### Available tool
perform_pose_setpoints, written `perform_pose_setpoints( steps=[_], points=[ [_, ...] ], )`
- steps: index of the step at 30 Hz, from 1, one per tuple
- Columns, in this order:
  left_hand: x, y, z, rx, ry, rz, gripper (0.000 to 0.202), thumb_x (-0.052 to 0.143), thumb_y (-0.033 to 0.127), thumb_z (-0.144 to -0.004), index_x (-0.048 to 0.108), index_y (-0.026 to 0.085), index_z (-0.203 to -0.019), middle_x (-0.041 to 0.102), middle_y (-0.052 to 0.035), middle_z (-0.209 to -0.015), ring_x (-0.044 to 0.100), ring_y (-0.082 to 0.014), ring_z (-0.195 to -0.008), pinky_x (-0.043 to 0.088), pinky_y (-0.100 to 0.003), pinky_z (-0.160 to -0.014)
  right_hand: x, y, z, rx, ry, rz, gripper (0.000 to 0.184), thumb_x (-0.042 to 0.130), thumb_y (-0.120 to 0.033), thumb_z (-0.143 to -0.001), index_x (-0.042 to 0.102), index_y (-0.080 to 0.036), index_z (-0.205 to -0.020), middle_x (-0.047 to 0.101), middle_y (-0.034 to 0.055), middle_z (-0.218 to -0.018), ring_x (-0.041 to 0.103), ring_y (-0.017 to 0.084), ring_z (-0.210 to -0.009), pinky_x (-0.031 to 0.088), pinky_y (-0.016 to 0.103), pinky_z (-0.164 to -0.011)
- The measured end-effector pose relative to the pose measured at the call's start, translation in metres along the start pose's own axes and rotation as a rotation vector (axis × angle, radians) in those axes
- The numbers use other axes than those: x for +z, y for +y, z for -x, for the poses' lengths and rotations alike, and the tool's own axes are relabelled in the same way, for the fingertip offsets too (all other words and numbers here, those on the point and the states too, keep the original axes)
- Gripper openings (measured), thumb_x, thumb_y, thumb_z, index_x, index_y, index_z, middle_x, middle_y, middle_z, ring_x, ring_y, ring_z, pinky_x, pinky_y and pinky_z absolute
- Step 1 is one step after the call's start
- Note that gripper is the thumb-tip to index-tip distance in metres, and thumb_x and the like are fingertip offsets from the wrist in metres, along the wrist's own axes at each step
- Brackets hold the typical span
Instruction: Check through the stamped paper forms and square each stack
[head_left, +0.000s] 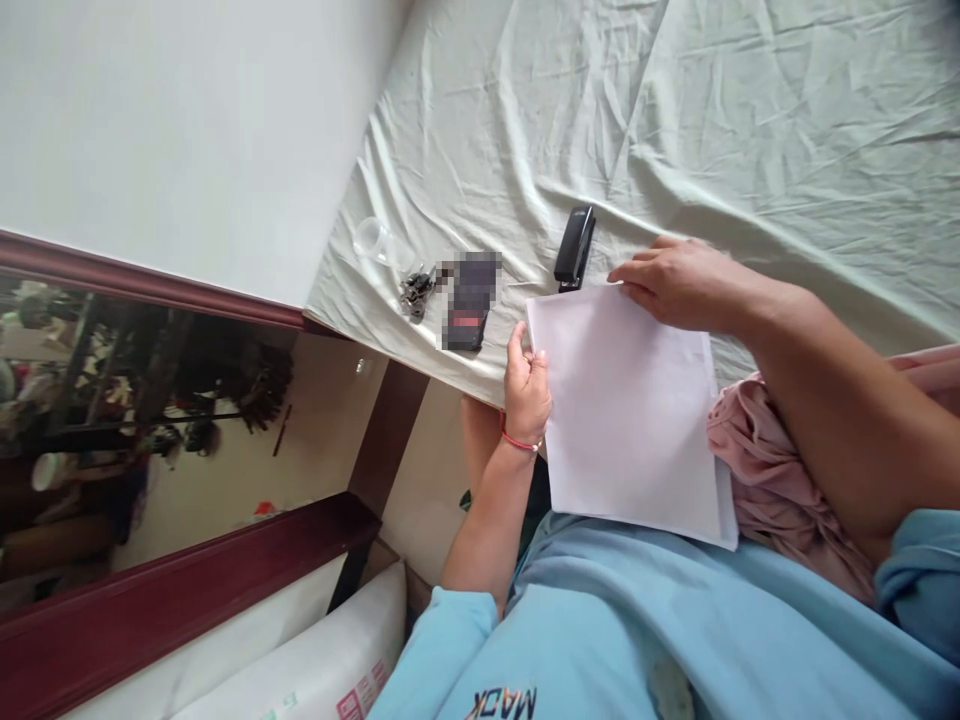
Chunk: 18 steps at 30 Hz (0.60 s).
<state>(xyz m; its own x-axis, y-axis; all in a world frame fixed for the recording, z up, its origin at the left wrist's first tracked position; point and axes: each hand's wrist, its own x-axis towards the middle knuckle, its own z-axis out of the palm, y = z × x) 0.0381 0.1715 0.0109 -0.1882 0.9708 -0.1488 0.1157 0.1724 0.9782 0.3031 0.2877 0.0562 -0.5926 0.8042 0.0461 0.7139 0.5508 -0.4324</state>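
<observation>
A small stack of white paper sheets [630, 410] is held tilted above my lap, with its lower sheets showing at the right edge. My left hand [527, 385] grips the stack's left edge, thumb on top and the other fingers mostly behind. At the top edge, my right hand [675, 283] rests with its fingers bent together at the paper; whether it pinches the sheets is hard to make out. Just beyond the paper's top edge a black stapler [575, 247] lies on the pale green sheet [720, 130].
Left of the stapler lie a dark phone [471, 310], partly pixelated, a pile of black binder clips [415, 294] and a clear plastic cup [373, 240] on its side. Pink cloth [772, 450] is bunched at my right. A red-framed mirror [187, 420] stands at the left.
</observation>
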Motion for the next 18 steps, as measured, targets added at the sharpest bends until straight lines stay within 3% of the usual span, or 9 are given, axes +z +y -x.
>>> perform_pose_setpoints(
  steps=[3,7,12,18],
  points=[
    [0.001,0.003,0.003,0.034,-0.071,-0.021,0.047,0.059,0.048,-0.111,0.056,0.027,-0.154,0.073,-0.0123,-0.146,0.072,-0.0256,-0.136,0.056,-0.042,-0.12,-0.001,-0.024,-0.002,0.018,-0.006,0.035,0.045,0.038,-0.036,-0.112,0.079,-0.026,-0.129,0.081,0.0131,-0.117,0.065,0.034,-0.112,0.041,0.045,-0.091],
    [0.001,0.009,0.002,0.019,-0.083,-0.066,0.035,0.052,0.052,-0.113,0.063,0.027,-0.134,0.079,-0.0101,-0.128,0.077,-0.024,-0.117,0.062,-0.04,-0.107,0.0,-0.042,-0.004,-0.043,-0.01,0.017,0.041,0.04,-0.027,-0.11,0.079,-0.023,-0.124,0.081,0.0139,-0.113,0.066,0.034,-0.11,0.04,0.044,-0.088],
    [0.004,0.013,-0.005,0.009,-0.045,-0.062,0.044,0.053,0.066,-0.111,0.063,0.025,-0.124,0.076,-0.0076,-0.118,0.074,-0.0222,-0.112,0.06,-0.038,-0.103,0.006,-0.04,-0.006,-0.035,0.031,-0.003,0.041,0.039,-0.025,-0.11,0.078,-0.022,-0.121,0.081,0.0141,-0.114,0.067,0.034,-0.109,0.039,0.044,-0.088],
    [0.011,0.016,-0.009,0.033,-0.041,0.007,0.041,0.06,0.066,-0.108,0.063,0.025,-0.113,0.072,-0.0038,-0.105,0.073,-0.0197,-0.101,0.061,-0.036,-0.099,0.007,-0.037,-0.008,-0.036,0.054,-0.066,0.046,0.036,-0.027,-0.11,0.079,-0.02,-0.123,0.081,0.0151,-0.113,0.069,0.032,-0.104,0.044,0.043,-0.092]
  ],
)
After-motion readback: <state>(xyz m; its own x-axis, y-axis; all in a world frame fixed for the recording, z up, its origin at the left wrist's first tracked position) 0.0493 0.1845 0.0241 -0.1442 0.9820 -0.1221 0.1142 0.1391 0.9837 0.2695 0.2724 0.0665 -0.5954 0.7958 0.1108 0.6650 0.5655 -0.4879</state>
